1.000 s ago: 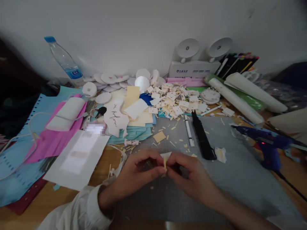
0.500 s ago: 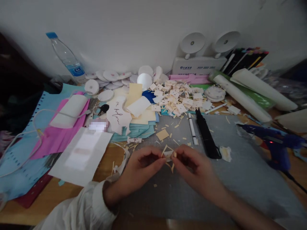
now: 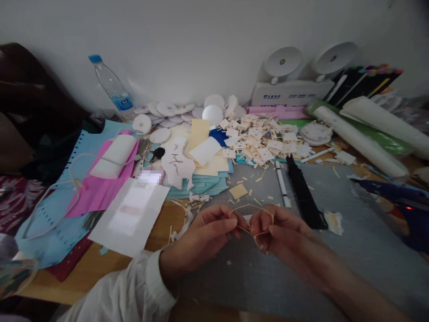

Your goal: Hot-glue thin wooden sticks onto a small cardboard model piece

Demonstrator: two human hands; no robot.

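Note:
My left hand and my right hand meet over the grey mat, thumbs and fingertips pinching a small pale paper piece. Thin yellowish paper strips loop between them, and a little of a whitish card shows behind the fingers, which hide the rest. Just beyond the hands lie a yellow paper square and loose scraps. Further back is a heap of small cream cards with strips attached.
A white marker and a black pouch lie beyond my right hand. At the right is a blue glue gun, its red light lit. White paper and coloured sheets cover the left side. A water bottle stands at the back.
My fingers have moved closer together and shifted their hold on the paper piece; its strip now bows into a wider loop. The view has turned slightly left.

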